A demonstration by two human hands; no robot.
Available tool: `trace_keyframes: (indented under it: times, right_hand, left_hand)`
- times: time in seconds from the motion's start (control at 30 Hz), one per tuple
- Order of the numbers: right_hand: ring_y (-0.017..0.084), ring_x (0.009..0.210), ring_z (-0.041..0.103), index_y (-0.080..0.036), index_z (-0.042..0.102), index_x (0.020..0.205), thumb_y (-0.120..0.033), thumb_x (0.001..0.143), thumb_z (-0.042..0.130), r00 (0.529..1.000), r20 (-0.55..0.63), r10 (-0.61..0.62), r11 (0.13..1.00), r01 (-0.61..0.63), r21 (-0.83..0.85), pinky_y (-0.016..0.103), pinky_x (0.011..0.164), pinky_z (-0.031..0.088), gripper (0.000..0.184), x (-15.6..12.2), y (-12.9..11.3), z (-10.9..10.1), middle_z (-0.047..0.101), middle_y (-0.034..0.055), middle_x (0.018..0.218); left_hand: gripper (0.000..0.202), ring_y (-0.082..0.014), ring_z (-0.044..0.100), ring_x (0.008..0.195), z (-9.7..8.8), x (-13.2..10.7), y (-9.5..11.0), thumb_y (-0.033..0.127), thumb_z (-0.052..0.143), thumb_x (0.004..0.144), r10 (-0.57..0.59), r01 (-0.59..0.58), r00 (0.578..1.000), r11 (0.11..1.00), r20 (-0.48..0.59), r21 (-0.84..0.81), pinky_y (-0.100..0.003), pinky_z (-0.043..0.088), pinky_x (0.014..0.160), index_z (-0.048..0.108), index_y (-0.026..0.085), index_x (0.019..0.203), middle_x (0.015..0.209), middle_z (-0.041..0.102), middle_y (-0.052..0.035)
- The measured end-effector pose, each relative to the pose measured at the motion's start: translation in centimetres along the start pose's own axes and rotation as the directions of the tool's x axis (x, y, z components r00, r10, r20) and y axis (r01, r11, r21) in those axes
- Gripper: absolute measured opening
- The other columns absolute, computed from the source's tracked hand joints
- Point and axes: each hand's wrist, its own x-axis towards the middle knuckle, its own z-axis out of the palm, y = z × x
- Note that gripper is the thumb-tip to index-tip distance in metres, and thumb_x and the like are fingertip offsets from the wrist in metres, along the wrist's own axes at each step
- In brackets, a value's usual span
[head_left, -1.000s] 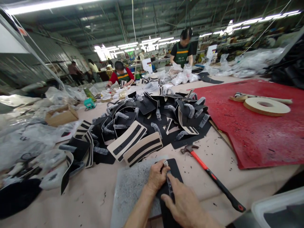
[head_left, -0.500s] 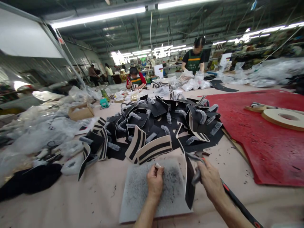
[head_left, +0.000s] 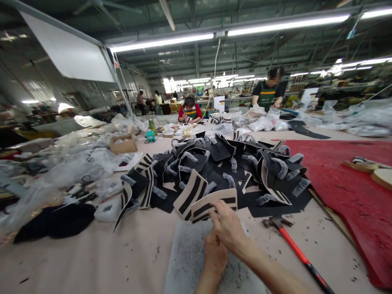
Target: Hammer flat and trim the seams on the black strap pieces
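My left hand [head_left: 214,255] is closed above a speckled grey-white slab [head_left: 183,253]. My right hand [head_left: 229,226] lies across its fingertips. The lower fingers of the right hand are drawn in against the left hand, while its upper fingers reach outward. Whatever is pinched between the hands is hidden. Just beyond them stands a curved beige panel with black stripes [head_left: 200,207], overlapped in view by my right fingertips; I cannot tell whether they touch it. To the right, a claw hammer [head_left: 295,245] with a red and black handle lies on the table.
A heap of black panels [head_left: 222,149] with plastic-wrapped handles fills the middle. Plastic bags [head_left: 82,165] and a cardboard box [head_left: 123,143] are at left. A red sheet [head_left: 343,183] with tape rolls [head_left: 382,179] covers the right side. Two co-workers [head_left: 190,112] sit or stand across the table.
My right hand has let go of the hammer and moved left onto my left hand. The black panel beside the right hand is gone from the slab's edge. The view has shifted.
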Motion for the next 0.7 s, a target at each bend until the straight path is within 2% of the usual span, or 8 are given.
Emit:
trace_keyframes:
  times: [0.1,0.2,0.23,0.3,0.4,0.5,0.6,0.7]
  right_hand:
    - [0.03,0.121,0.049,-0.015,0.053,0.129,-0.019,0.082,0.055,0.987,0.09,-0.133,0.937,0.155,-0.313,0.041,0.099,0.035,0.047,5.2,3.3,-0.5,0.054,0.0163,0.134]
    - [0.028,0.1,0.058,-0.012,0.065,0.102,-0.011,0.076,0.057,0.965,0.196,-0.174,0.902,0.236,-0.36,0.041,0.091,0.036,0.027,8.1,5.4,0.2,0.067,0.0159,0.102]
    - [0.026,0.091,0.06,-0.012,0.066,0.09,-0.009,0.077,0.055,0.956,0.226,-0.185,0.896,0.258,-0.361,0.039,0.088,0.036,0.018,8.5,5.9,0.3,0.068,0.014,0.089]
    - [0.023,0.085,0.059,-0.014,0.064,0.078,-0.008,0.08,0.05,0.938,0.265,-0.223,0.884,0.309,-0.35,0.037,0.084,0.037,0.015,8.2,7.0,-0.3,0.066,0.0115,0.08]
    - [0.021,0.092,0.057,-0.016,0.064,0.085,-0.008,0.087,0.043,0.922,0.266,-0.282,0.874,0.361,-0.325,0.037,0.088,0.038,0.023,5.7,8.8,-2.6,0.067,0.0102,0.093]
    - [0.021,0.105,0.056,-0.019,0.063,0.097,-0.007,0.09,0.035,0.906,0.132,-0.403,0.882,0.423,-0.206,0.041,0.096,0.039,0.031,0.8,11.0,-4.4,0.065,0.0099,0.112]
    - [0.022,0.123,0.049,-0.021,0.062,0.105,-0.004,0.088,0.034,0.879,0.039,-0.475,0.878,0.477,-0.044,0.048,0.105,0.036,0.037,-5.1,13.5,-4.1,0.061,0.0098,0.125]
    - [0.024,0.135,0.041,-0.024,0.064,0.109,-0.003,0.082,0.038,0.907,0.172,-0.384,0.922,0.385,0.028,0.054,0.111,0.031,0.043,-9.4,15.6,-2.5,0.058,0.0089,0.132]
  left_hand:
    - [0.022,-0.0174,0.054,0.058,-0.1,0.0,0.1,0.035,0.057,0.087,-0.105,0.104,0.994,0.994,-0.037,-0.023,-0.026,0.044,0.055,0.06,0.018,0.073,0.061,0.058,-0.0016]
    - [0.021,-0.016,0.054,0.061,-0.3,0.0,0.3,0.034,0.059,0.084,-0.166,0.165,0.986,0.985,-0.029,-0.044,-0.024,0.043,0.057,0.057,0.018,0.071,0.062,0.058,-0.0011]
    - [0.021,-0.0156,0.055,0.061,-0.4,0.1,0.3,0.034,0.058,0.084,-0.171,0.17,0.985,0.985,-0.027,-0.039,-0.024,0.043,0.058,0.057,0.018,0.071,0.063,0.059,-0.0011]
    - [0.024,-0.0149,0.055,0.059,-0.4,0.3,0.5,0.036,0.059,0.084,-0.18,0.18,0.983,0.983,-0.034,-0.024,-0.023,0.043,0.056,0.056,0.018,0.07,0.061,0.058,-0.0006]
    - [0.028,-0.017,0.058,0.057,-0.8,-0.3,0.7,0.043,0.059,0.084,-0.176,0.173,0.981,0.984,-0.084,-0.044,-0.024,0.047,0.055,0.059,0.019,0.069,0.06,0.062,-0.0022]
    - [0.033,-0.0237,0.068,0.07,-2.0,-3.0,0.8,0.05,0.059,0.083,-0.171,0.156,0.963,0.984,-0.208,-0.085,-0.029,0.055,0.064,0.068,0.018,0.083,0.075,0.073,-0.0089]
    - [0.039,-0.0252,0.071,0.075,-4.0,-6.8,0.8,0.055,0.061,0.081,-0.257,0.25,0.89,0.966,-0.376,-0.068,-0.029,0.057,0.066,0.072,0.019,0.092,0.081,0.076,-0.0087]
    - [0.04,-0.0254,0.072,0.076,-6.0,-8.7,0.8,0.058,0.066,0.077,-0.314,0.326,0.826,0.944,-0.468,-0.059,-0.029,0.059,0.069,0.073,0.021,0.089,0.08,0.077,-0.0063]
